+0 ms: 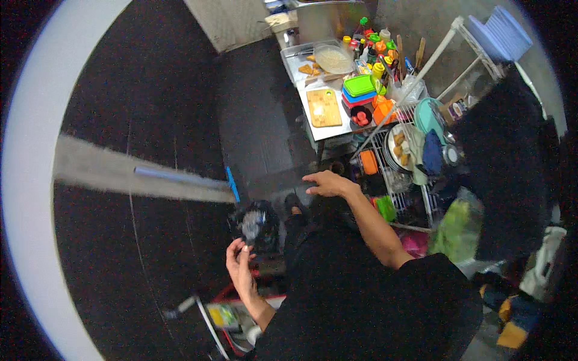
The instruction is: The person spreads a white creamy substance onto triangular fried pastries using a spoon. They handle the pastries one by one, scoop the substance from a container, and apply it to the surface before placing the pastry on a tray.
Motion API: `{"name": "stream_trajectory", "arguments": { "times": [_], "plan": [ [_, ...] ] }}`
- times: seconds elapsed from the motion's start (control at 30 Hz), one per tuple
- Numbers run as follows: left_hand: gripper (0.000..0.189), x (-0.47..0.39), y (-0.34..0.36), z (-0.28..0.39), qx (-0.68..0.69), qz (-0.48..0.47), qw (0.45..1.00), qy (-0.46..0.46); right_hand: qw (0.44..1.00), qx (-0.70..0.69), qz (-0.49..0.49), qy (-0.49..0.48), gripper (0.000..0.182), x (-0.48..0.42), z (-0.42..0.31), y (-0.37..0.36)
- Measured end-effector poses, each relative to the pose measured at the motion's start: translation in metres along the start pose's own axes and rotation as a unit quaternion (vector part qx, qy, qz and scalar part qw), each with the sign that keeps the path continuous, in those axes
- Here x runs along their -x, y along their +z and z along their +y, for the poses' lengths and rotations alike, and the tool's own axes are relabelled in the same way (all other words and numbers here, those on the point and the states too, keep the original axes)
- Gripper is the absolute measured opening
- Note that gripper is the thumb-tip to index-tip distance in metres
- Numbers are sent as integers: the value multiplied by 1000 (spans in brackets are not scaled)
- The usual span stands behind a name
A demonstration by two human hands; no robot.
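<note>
My left hand [242,270] reaches down at the lower middle, its thumb and fingertips bent close together. Just beyond the fingertips is a crumpled, clear piece of plastic [252,224], blurred, over a black plastic bag [269,225]. Whether the fingers grip the plastic or the bag's edge is not clear. My right hand [333,183] is held out palm down above the dark floor, fingers apart and holding nothing. It is nearest to a white wire rack [392,192], to the right of it.
A white table [325,131] bears a wooden cutting board [324,108], stacked lidded containers [360,85] and several bottles. Plates with food [399,146] sit on the rack. A blue squeegee [232,184] lies left of the bag. A red-edged container [275,301] is below my left hand.
</note>
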State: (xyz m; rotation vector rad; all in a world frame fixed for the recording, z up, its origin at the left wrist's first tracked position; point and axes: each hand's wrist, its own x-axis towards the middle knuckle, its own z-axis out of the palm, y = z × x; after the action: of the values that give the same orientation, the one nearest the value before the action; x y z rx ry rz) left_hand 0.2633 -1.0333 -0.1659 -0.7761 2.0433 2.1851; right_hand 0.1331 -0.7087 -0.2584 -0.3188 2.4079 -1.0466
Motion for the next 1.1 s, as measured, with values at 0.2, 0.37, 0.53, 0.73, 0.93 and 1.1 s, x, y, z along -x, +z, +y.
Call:
{"name": "stream_trajectory", "arguments": {
  "times": [0.2, 0.37, 0.53, 0.73, 0.93, 1.1],
  "plan": [
    [34, -267, 1, -35, -87, -14, 994, 58, 965, -67, 246, 60, 52, -128, 77, -19],
    [34, -372, 67, 78, -104, -58, 982, 146, 979, -72, 170, 89, 52, -188, 60, -34],
    [34, -471, 124, 140, -113, -131, 971, 164, 988, -54, 132, 56, 50, -293, 45, -98],
    [32, -626, 189, 153, -118, -131, 980, 95, 986, -26, 166, 15, 46, -442, 67, -179],
    [30, -791, 310, 225, -83, -190, 971, 123, 964, -57, 258, 37, 47, -513, 24, -280],
    [29, -976, 504, 261, -137, -331, 915, 187, 911, -108, 379, 123, 45, -535, 30, -323]
  ]
}}
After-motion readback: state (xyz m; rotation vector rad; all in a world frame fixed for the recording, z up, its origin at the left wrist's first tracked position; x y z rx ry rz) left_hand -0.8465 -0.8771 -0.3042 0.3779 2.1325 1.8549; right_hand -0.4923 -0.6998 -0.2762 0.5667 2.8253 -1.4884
